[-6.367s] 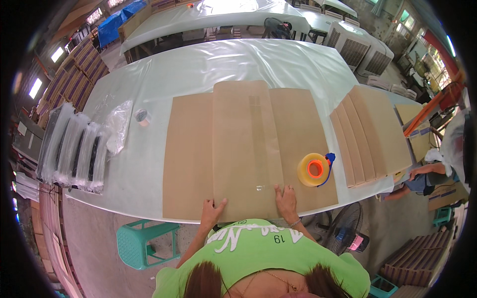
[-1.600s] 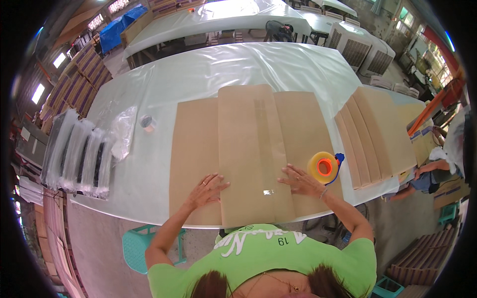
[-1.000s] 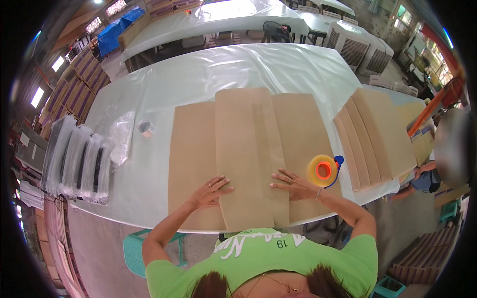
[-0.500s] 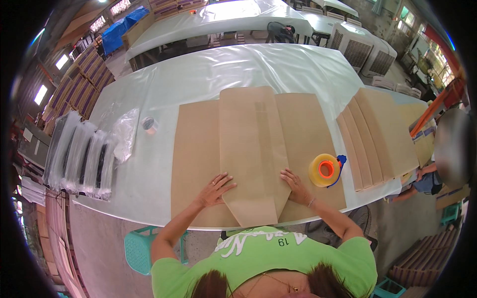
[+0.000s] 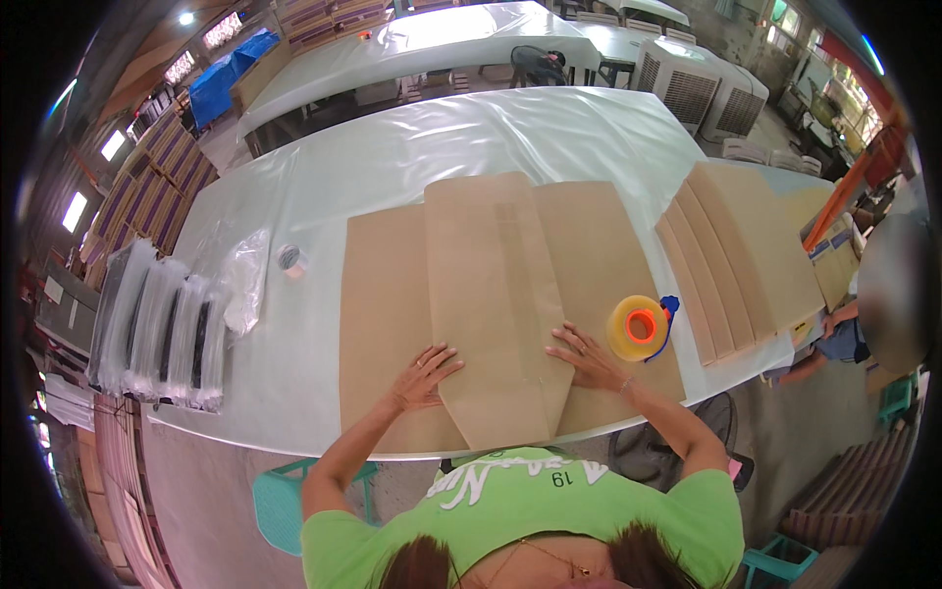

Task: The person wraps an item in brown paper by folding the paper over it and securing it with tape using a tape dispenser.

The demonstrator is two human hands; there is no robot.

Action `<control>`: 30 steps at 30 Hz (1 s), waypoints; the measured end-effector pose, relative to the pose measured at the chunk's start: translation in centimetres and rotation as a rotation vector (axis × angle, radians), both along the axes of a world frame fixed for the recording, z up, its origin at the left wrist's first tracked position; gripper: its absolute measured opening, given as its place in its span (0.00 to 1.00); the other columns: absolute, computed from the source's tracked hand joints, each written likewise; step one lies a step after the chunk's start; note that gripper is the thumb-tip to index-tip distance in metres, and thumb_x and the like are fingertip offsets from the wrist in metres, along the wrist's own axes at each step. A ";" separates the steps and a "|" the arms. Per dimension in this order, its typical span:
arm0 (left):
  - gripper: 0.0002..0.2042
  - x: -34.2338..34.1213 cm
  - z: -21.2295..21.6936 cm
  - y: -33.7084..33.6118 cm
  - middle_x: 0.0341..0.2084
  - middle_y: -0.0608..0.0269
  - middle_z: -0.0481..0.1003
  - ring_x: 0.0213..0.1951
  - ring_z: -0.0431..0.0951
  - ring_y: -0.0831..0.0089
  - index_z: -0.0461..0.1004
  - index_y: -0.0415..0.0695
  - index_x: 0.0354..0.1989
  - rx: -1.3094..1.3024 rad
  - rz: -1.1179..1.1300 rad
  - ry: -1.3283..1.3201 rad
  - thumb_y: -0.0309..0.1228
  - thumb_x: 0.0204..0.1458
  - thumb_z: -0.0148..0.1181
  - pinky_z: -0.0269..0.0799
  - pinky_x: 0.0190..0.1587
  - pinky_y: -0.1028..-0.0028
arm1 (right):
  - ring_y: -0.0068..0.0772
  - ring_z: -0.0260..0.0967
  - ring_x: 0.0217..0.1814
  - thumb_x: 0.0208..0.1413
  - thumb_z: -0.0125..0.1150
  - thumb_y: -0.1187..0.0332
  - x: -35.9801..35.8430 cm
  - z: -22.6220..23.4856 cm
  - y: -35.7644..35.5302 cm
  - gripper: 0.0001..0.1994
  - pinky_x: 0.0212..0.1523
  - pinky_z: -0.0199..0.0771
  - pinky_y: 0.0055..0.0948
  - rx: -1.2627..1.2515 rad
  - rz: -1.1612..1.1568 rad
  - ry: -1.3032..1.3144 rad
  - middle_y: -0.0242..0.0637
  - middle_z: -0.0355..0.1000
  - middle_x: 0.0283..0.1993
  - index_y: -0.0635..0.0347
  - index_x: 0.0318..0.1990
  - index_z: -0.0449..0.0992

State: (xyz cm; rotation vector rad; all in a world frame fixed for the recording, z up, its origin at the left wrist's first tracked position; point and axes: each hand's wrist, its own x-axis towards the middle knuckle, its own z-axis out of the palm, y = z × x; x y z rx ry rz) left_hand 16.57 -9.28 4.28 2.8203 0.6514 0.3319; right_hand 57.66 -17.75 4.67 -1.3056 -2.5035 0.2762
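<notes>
— How did the cardboard sheet (image 5: 496, 294) look?
— Brown, flat, its centre panel folded over, lying on the white table (image 5: 392, 167). I saw my left hand (image 5: 424, 365) and right hand (image 5: 587, 355) pressing it, fingers spread, grasping nothing, beside a yellow tape roll (image 5: 636, 328).

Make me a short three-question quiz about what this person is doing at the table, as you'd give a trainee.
1. True or false: both hands lie flat on the folded cardboard sheet.
2. Which thing is nearest the right hand? A) the roll of tape B) the clear plastic packs C) the stack of cardboard sheets
3. What covers the table?

Key
1. True: the left hand and the right hand press on either side of the raised middle strip.
2. A.
3. A clear plastic film.
</notes>
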 end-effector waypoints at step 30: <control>0.16 0.6 -1.8 -10.5 0.51 0.50 0.67 0.59 0.62 0.52 0.72 0.38 0.46 -0.173 0.276 -0.245 0.27 0.48 0.59 0.59 0.60 0.59 | 0.48 0.65 0.52 0.46 0.60 0.78 -3.4 -3.5 -8.1 0.14 0.54 0.65 0.41 0.018 -0.333 0.356 0.43 0.68 0.51 0.63 0.44 0.74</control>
